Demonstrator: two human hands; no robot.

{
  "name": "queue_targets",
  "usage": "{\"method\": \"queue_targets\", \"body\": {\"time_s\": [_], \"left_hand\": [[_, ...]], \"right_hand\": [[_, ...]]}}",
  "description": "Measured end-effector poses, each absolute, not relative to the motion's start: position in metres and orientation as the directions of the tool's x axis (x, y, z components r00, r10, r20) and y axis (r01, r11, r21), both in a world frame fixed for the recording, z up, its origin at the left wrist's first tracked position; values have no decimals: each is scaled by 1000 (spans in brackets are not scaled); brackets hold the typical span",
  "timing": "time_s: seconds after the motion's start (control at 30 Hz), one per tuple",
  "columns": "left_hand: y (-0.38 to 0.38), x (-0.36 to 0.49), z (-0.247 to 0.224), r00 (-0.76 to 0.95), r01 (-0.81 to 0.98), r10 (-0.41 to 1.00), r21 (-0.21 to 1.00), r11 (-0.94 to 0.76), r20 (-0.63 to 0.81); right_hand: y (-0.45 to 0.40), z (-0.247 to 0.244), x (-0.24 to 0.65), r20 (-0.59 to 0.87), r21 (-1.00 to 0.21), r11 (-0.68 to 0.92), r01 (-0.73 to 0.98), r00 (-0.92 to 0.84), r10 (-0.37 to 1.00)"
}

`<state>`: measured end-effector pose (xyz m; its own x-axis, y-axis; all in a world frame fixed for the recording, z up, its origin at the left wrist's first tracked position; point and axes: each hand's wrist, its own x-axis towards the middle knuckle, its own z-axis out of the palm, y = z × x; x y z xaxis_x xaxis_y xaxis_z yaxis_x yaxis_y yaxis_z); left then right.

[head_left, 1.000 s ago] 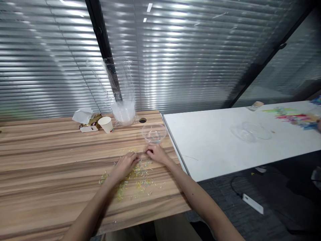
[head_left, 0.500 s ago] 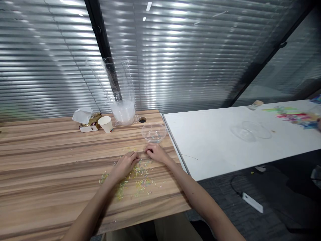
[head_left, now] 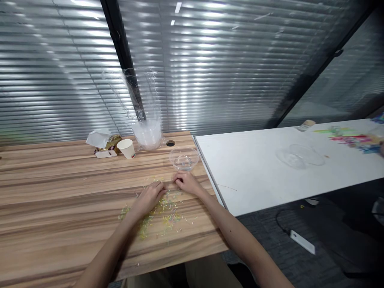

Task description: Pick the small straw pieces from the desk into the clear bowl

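Note:
Small thin pieces (head_left: 171, 218), mostly yellow and green, lie scattered on the wooden table (head_left: 60, 200). My left hand (head_left: 151, 196) rests among them, its fingers curled together; whatever they may hold is too small to make out. To its right, my right hand (head_left: 185, 182) is closed with thumb and fingertips pinched, just in front of a clear plastic bowl (head_left: 184, 159). What that pinch holds, if anything, cannot be seen. A few bluish bits lie at the bottom of the bowl. The two hands are a short distance apart.
Behind stand a tissue pack (head_left: 107, 147), a paper cup (head_left: 126, 149) and a bag of white bowls (head_left: 147, 134). The white table (head_left: 246, 172) at right bears clear lids (head_left: 300, 156) and colourful strips (head_left: 349, 141). Part of another person's hand shows at the right edge.

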<state>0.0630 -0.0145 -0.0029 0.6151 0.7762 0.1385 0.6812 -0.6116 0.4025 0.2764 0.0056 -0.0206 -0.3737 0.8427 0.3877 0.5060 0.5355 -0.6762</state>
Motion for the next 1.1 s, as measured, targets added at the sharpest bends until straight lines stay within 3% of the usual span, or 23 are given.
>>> {"method": "queue_targets", "body": {"time_s": [1.1], "left_hand": [[-16, 63, 0, 622, 687, 773, 387, -615, 125]], "right_hand": [[7, -23, 277, 388, -677, 537, 503, -377, 841]]}}
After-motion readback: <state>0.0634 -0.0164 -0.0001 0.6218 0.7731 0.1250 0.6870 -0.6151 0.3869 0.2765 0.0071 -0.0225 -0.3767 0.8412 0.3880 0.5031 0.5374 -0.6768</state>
